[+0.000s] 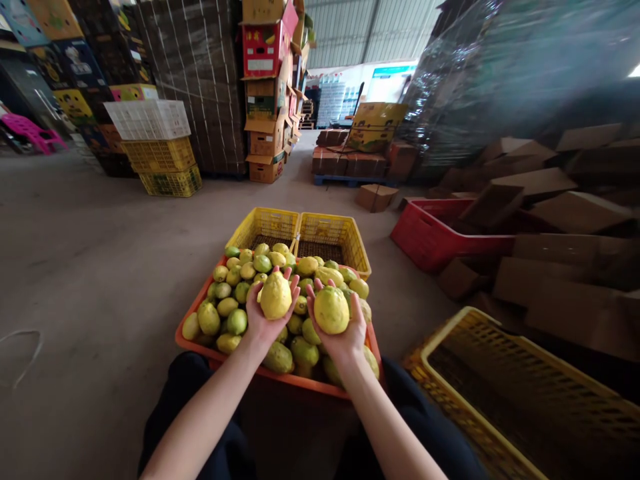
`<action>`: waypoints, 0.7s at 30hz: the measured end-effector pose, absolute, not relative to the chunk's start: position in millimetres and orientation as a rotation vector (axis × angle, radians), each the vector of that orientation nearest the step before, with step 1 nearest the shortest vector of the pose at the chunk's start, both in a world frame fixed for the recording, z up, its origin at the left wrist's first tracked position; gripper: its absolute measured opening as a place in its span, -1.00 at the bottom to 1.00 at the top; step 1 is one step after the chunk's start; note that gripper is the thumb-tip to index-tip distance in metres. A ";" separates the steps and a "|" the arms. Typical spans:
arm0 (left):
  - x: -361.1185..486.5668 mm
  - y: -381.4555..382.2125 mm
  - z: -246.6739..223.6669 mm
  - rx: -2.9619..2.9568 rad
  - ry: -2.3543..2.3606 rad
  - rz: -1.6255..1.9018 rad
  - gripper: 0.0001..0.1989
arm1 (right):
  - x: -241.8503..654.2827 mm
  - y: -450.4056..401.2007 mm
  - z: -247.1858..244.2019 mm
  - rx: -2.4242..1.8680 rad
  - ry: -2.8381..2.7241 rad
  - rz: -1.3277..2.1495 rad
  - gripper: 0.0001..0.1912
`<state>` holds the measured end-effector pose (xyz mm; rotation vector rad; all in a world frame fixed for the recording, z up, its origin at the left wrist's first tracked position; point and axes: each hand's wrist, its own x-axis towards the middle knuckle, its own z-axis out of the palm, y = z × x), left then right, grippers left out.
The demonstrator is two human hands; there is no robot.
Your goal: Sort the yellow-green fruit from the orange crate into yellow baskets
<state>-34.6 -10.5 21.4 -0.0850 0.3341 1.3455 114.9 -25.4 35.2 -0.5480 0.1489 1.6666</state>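
Observation:
My left hand [267,323] is palm up, its fingers curled around a large yellow lemon-like fruit [275,296]. In my right hand [349,339], also palm up, rests a rounder yellow-green lemon-like fruit [331,311]. Both hands are held apart, over an orange crate [200,293] filled with similar fruits. The fruits in it range from green to yellow and vary in size; a green one [237,322] lies left of my left wrist. My forearms and hands hide part of the pile.
Beyond the orange crate stand two yellow crates [333,230] side by side. At my right is a larger yellow crate [480,373], with a red crate [425,233] and loose cardboard [560,267] behind it. Stacked boxes [265,127] and crates [167,160] stand farther back.

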 end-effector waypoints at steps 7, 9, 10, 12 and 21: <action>-47.6 2.0 17.0 -0.390 0.609 1.351 -0.43 | 110.8 -25.8 24.2 -0.759 0.212 1.734 -0.71; -54.3 4.8 15.6 -0.443 0.691 1.371 -0.44 | 109.1 -24.9 18.5 -0.828 0.231 1.767 -0.77; -58.1 5.7 15.1 -0.454 0.699 1.383 -0.45 | 107.7 -22.4 16.9 -0.862 0.233 1.790 -0.79; -65.9 6.6 15.1 -0.446 0.672 1.399 -0.48 | 103.1 -10.9 18.1 -0.919 0.196 1.811 -0.83; -86.3 5.6 22.4 -0.448 0.598 1.425 -0.43 | 40.9 148.4 62.0 -0.826 -0.144 1.718 -0.76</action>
